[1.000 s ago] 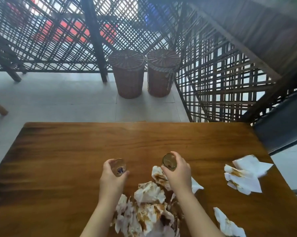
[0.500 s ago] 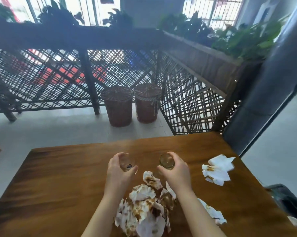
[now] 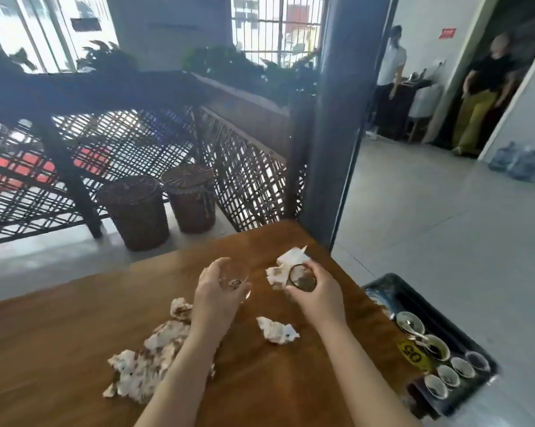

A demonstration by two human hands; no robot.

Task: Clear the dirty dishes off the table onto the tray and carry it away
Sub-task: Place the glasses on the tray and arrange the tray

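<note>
My left hand (image 3: 212, 295) grips a small clear glass cup (image 3: 236, 274) with dark dregs, held above the wooden table (image 3: 59, 349). In my right hand (image 3: 317, 292) is a second small cup (image 3: 301, 277) with brown residue, tilted toward me. A black tray (image 3: 392, 288) sits low beside the table's right edge and carries several small dirty cups (image 3: 447, 375) and a yellow number tag (image 3: 412, 354). Stained crumpled napkins (image 3: 149, 362) lie on the table under my left forearm, with one wad (image 3: 277, 330) between my arms and another (image 3: 287, 260) behind the right cup.
Two lidded wicker baskets (image 3: 135, 217) stand on the floor beyond the table by a lattice fence (image 3: 130, 140). A dark pillar (image 3: 334, 118) rises at the table's far right corner. Two people (image 3: 389, 72) stand far off at the right, near water jugs (image 3: 515, 160).
The view has swung right and up, bringing the tray, pillar and room into sight. Both hands, still holding their cups, have shifted rightward over the table toward the tray side.
</note>
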